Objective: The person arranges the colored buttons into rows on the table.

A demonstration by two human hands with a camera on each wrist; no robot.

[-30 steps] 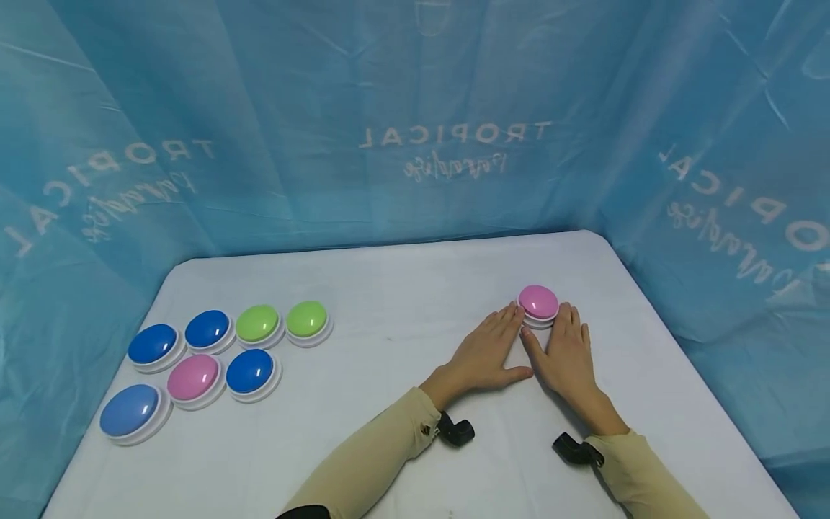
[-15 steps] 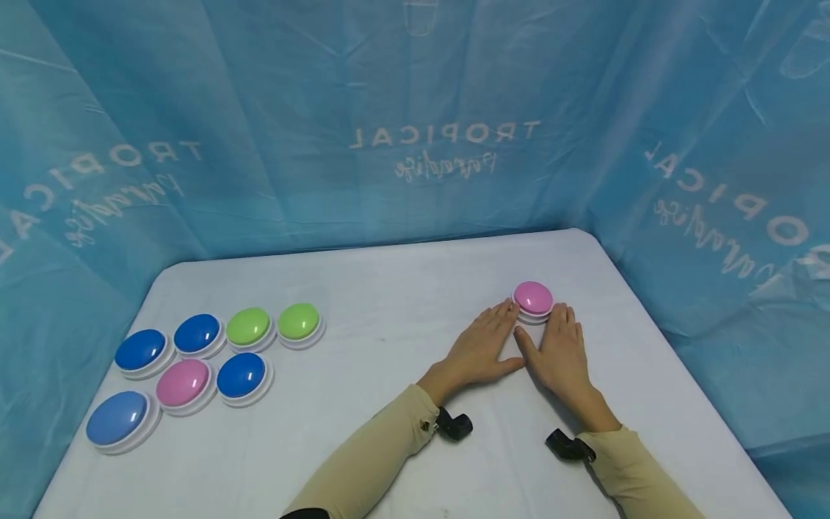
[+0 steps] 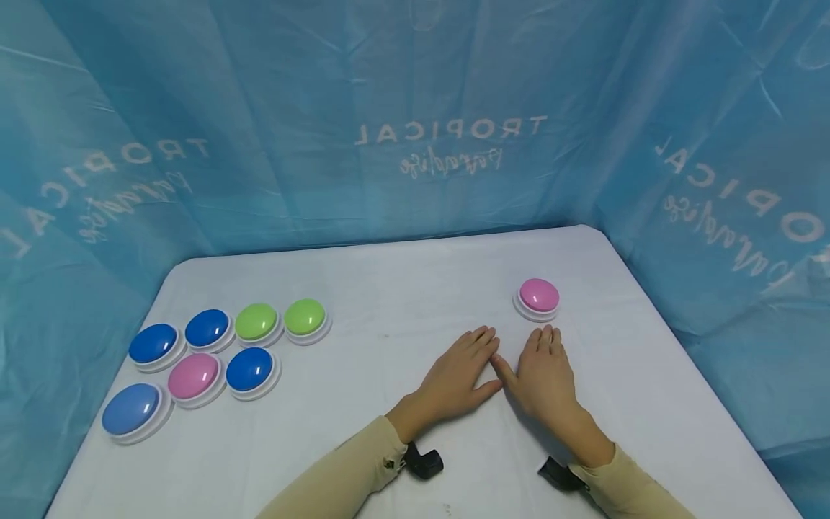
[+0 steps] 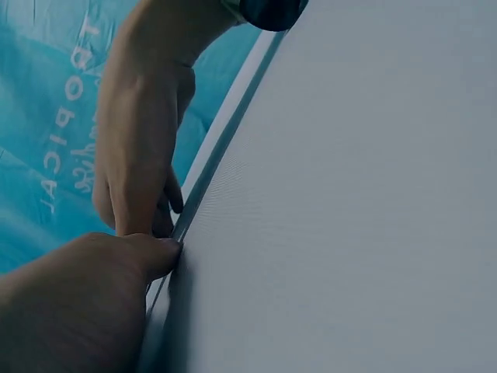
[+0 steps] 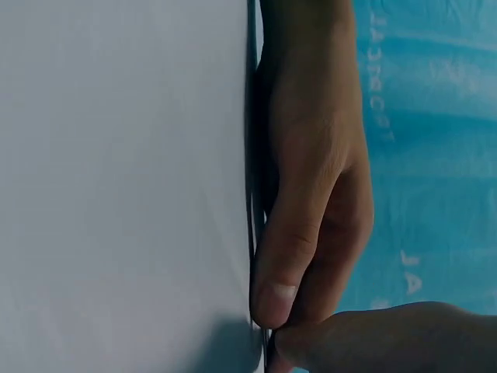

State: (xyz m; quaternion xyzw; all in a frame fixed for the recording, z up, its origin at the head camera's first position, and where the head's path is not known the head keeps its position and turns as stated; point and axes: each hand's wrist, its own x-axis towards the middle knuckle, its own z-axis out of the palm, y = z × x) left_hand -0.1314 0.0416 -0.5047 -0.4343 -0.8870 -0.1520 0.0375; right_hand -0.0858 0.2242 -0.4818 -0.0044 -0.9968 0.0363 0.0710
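In the head view a pink dome button (image 3: 540,297) on a white round base sits at the right of the table. Just in front of it lie both hands, fingers extended and neither holding anything. My left hand (image 3: 454,375) points up and to the right, its thumb reaching toward the other hand. The right hand (image 3: 545,375) points at the pink button, fingertips a short gap short of its base. Its thumb tip is right at the left hand's fingers. Both wrist views show the hands low at the white tabletop, side-on, with no button in sight.
At the left of the white table (image 3: 402,310) stand several more buttons: dark blue (image 3: 152,343), green (image 3: 305,317), light blue (image 3: 131,409) and a second pink one (image 3: 193,376). A blue printed curtain (image 3: 415,194) surrounds the table's back and sides.
Both hands have left the sides of the pink button and drawn back toward the person, to its front. The button stays at about the same place on the table.
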